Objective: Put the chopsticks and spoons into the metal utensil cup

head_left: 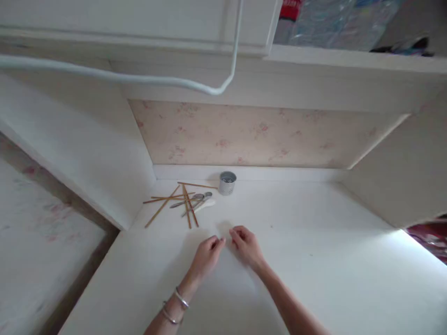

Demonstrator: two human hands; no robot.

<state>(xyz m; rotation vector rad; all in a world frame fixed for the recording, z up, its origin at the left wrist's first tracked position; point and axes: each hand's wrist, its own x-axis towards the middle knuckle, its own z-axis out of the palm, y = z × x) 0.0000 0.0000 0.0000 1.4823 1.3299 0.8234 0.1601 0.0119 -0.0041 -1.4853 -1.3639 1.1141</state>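
Note:
My left hand (206, 254), with bracelets (177, 304) at its wrist, is loosely closed over the white countertop (314, 279). Just right of it, a small gap away, my right hand (245, 244) is curled with its fingers together. No object shows in either hand. Beyond them to the left, several wooden chopsticks (161, 207) lie crossed in a loose pile. Two metal spoons (197, 197) and a white spoon (206, 204) lie among the chopsticks. A grey metal utensil cup (227, 184) with holes stands upright near the back ledge, apart from both hands.
A white pipe (153, 80) runs across under the upper cabinet (132, 23). Plastic-wrapped bottles (338, 23) sit on the upper right shelf. Side panels (80, 125) bound the counter at left and right, with floral wallpaper (240, 135) behind.

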